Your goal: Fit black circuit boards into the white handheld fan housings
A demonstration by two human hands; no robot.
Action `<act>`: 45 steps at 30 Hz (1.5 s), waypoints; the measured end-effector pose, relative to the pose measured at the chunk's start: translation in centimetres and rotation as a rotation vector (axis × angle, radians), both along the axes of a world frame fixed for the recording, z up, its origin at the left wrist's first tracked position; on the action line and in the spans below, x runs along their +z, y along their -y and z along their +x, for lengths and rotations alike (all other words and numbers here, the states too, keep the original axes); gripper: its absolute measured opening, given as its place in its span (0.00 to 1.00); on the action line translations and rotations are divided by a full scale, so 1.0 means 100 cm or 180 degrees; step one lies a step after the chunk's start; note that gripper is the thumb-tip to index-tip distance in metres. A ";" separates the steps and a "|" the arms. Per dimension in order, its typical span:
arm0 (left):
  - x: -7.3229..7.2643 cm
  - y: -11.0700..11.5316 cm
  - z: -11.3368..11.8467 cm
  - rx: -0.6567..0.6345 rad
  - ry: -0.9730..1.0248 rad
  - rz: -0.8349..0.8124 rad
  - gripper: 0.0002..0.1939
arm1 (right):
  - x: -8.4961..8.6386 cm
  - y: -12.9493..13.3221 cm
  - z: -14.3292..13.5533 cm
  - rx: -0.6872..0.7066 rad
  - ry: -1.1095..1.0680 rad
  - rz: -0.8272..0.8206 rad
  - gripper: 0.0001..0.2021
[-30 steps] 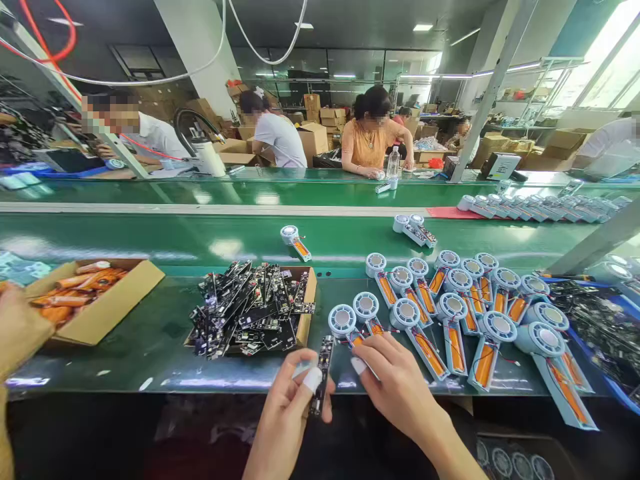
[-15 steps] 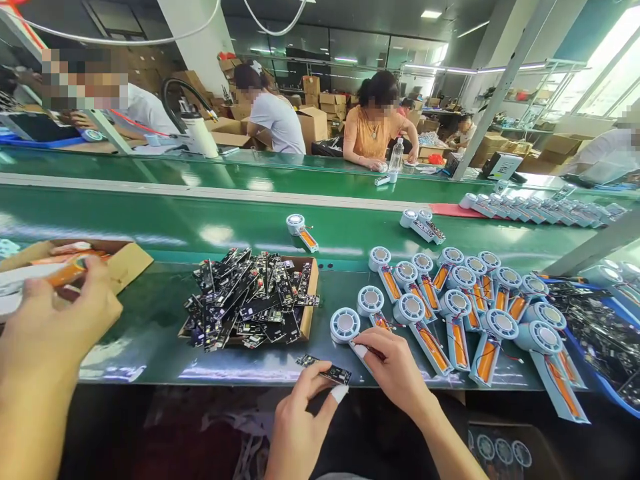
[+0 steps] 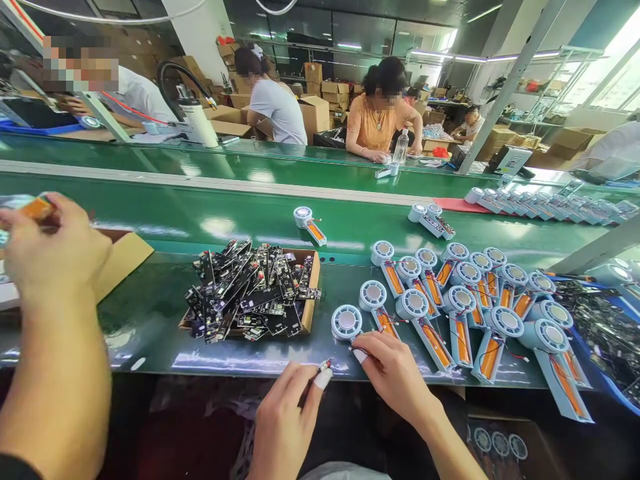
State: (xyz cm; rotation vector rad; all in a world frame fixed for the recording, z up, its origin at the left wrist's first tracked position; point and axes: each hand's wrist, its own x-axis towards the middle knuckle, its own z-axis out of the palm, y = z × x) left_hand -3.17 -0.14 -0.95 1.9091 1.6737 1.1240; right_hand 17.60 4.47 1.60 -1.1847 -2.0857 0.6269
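Note:
Low in the middle, my left hand (image 3: pixel 287 413) pinches a small black circuit board (image 3: pixel 324 366), tilted so that mostly its end shows past the white-covered thumb. To its right, my right hand (image 3: pixel 395 367) is closed at the lower side of a light-blue handheld fan (image 3: pixel 347 323) lying on the bench edge. A thin wire end seems to be between its fingertips, with the rest of the fan's handle hidden behind the hand. A heap of black circuit boards (image 3: pixel 250 293) fills a cardboard tray (image 3: pixel 311 300) beyond my left hand.
Several open-handled fans (image 3: pixel 413 303) with orange batteries lie at the right, beside a blue bin (image 3: pixel 613 380) of boards. A co-worker's arm (image 3: pixel 60 313) reaches in from the left, near a cardboard box (image 3: pixel 125 263). Behind runs a green conveyor (image 3: pixel 240 207) with another fan (image 3: pixel 303 216).
My left hand has drawn slightly left and turned the circuit board from flat to nearly end-on. My right hand stays by the fan. The co-worker's hand at left has risen with an orange battery.

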 end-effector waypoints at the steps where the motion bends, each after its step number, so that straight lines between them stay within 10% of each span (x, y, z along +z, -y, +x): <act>1: 0.004 -0.001 0.001 -0.0008 0.0187 -0.0091 0.13 | 0.002 0.000 0.001 -0.0015 -0.0073 -0.0115 0.15; 6: 0.011 -0.005 0.021 -0.0030 0.1509 -0.1122 0.13 | 0.011 0.001 0.008 -0.0056 -0.0629 -0.0721 0.12; 12: 0.001 -0.013 0.052 0.0307 0.2159 -0.1180 0.15 | 0.011 0.001 0.011 -0.0060 -0.0810 -0.0838 0.11; 18: 0.013 -0.031 0.056 -0.0366 0.2141 -0.1730 0.22 | 0.006 0.010 0.004 -0.0061 -0.0844 -0.0623 0.12; 45: 0.008 -0.019 0.028 -0.0147 0.2012 -0.1816 0.20 | -0.018 0.014 -0.013 -0.0195 0.0240 0.0589 0.14</act>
